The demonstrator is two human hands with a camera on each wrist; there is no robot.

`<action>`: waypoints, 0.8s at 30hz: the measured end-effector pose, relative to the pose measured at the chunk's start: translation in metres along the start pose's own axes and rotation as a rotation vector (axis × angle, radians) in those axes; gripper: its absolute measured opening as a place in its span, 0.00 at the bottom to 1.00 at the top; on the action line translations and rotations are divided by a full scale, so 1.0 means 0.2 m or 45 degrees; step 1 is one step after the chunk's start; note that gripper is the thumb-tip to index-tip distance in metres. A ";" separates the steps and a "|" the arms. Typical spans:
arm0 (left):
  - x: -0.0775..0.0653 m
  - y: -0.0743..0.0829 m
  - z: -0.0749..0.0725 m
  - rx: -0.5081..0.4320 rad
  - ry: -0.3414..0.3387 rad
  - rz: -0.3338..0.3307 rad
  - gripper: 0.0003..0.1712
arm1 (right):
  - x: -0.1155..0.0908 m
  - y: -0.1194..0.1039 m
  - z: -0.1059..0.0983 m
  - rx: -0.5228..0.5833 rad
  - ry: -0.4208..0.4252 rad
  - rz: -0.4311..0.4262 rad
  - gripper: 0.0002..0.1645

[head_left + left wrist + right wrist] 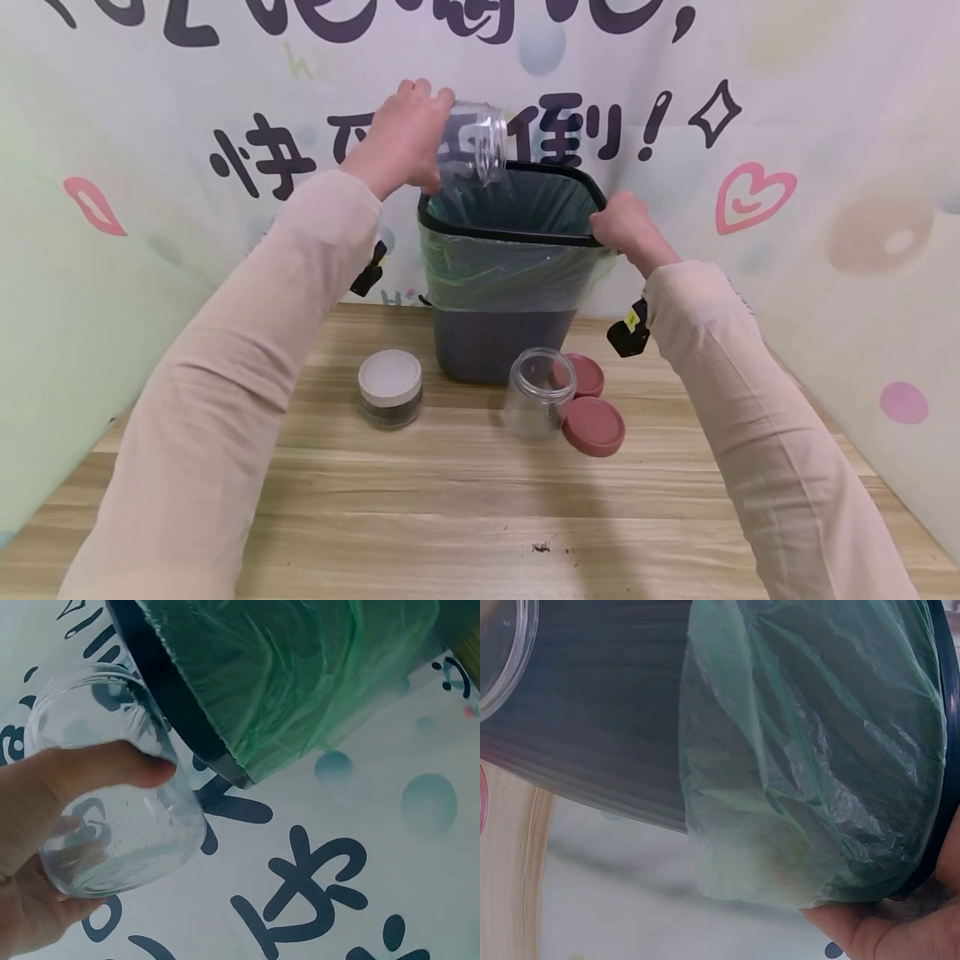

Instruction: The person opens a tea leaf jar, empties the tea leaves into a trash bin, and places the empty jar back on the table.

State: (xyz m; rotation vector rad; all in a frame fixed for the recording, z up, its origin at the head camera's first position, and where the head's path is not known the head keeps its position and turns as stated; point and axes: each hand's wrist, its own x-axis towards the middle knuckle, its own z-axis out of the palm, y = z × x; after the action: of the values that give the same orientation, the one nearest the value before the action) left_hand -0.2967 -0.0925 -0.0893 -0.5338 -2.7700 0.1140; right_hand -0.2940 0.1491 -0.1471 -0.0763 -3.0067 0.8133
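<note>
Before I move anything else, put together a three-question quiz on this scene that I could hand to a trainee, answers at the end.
1. True or false: the left hand holds a clear jar upright.
2. What does the right hand grip?
A) The jar with the white lid
B) The bin's black rim
C) The printed backdrop
3. How many red lids lie on the table?

Key:
1. False; it is tipped on its side, by the bin's opening.
2. B.
3. Two, close to the open jar standing there.
</note>
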 end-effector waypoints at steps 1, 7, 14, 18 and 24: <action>0.00 0.00 0.00 0.063 0.039 0.027 0.50 | 0.00 0.00 0.00 0.000 0.002 -0.001 0.10; 0.00 0.03 0.03 0.458 0.338 0.196 0.38 | 0.01 0.01 0.00 -0.002 0.014 -0.007 0.10; 0.03 0.04 0.09 0.749 0.577 0.520 0.27 | 0.00 0.01 0.00 -0.020 0.025 -0.020 0.11; 0.05 0.05 0.11 0.934 0.544 0.663 0.31 | 0.00 0.01 0.00 -0.023 0.030 -0.027 0.11; 0.06 0.07 0.11 1.042 0.477 0.837 0.32 | 0.00 0.00 0.00 -0.033 0.017 -0.032 0.11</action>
State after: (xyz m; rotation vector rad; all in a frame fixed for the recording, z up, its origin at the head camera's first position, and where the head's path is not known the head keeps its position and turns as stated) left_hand -0.3096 -0.0746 -0.1092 -1.0438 -1.8508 1.0952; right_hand -0.2936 0.1502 -0.1467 -0.0440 -2.9997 0.7685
